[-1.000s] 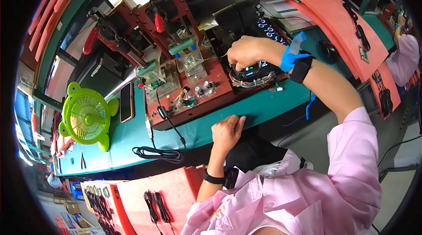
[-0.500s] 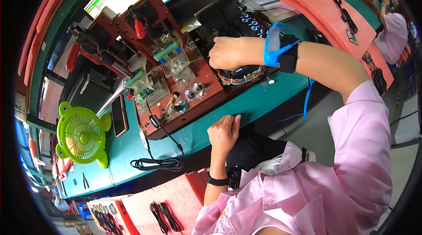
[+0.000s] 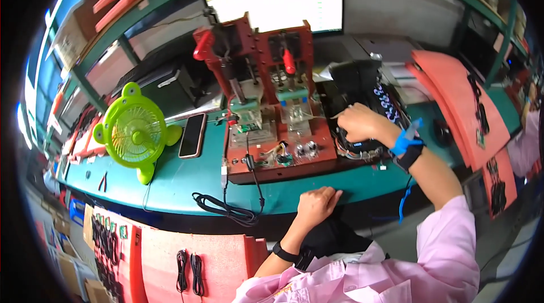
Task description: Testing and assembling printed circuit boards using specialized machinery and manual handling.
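Observation:
My right hand [image 3: 362, 123], a blue strap on its wrist, is over a black electronic unit [image 3: 362, 149] with bundled wires along its front. Its fingers are curled and their tips hidden, so what they hold, if anything, does not show. My left hand [image 3: 317, 205] is closed at the bench's front edge, with nothing visible in it. Left of the right hand stands a dark red test fixture [image 3: 260, 174] with two red-handled toggle clamps [image 3: 289, 61]. Under the left clamp sits a green circuit board [image 3: 247, 128], its black cable [image 3: 229, 212] coiled at the bench edge.
A green frog-shaped fan [image 3: 136, 136], a phone [image 3: 193, 136] and small pliers [image 3: 102, 182] stand or lie at the left. A lit monitor [image 3: 277, 0] is behind. Pink foam sheets [image 3: 447, 99] with cables lie right; more foam [image 3: 226, 252] bears black cables at front left.
The whole view has swung, so the bench appears more level and farther right. My right hand stays over the black unit, and my left hand stays closed by the bench edge.

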The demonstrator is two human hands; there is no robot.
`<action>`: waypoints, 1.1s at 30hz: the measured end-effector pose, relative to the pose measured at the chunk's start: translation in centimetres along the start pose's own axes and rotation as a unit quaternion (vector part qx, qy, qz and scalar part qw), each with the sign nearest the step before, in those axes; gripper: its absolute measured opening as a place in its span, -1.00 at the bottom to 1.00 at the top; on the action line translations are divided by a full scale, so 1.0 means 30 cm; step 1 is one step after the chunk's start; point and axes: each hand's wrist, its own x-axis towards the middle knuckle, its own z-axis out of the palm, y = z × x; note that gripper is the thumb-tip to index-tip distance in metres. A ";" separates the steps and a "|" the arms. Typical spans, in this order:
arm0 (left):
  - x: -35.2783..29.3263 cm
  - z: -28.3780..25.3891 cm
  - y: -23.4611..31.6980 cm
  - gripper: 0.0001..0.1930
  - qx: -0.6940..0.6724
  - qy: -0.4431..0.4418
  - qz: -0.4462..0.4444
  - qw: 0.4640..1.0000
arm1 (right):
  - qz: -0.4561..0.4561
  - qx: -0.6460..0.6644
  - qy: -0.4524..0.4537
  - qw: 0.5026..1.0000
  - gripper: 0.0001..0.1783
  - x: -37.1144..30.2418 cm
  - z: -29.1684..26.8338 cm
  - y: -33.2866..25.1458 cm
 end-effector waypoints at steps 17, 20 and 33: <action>0.017 -0.002 -0.002 -0.70 0.005 -0.008 0.007 1.000 | 0.231 0.135 0.066 0.961 -0.69 -0.031 0.034 -0.020; 0.015 0.001 -0.009 -0.70 0.006 -0.007 0.004 1.000 | 0.243 0.150 0.030 0.958 -0.69 -0.041 0.013 -0.025; 0.007 0.007 -0.006 -0.72 0.007 0.011 0.008 1.000 | 0.209 0.165 0.205 0.942 -0.66 -0.307 0.147 0.015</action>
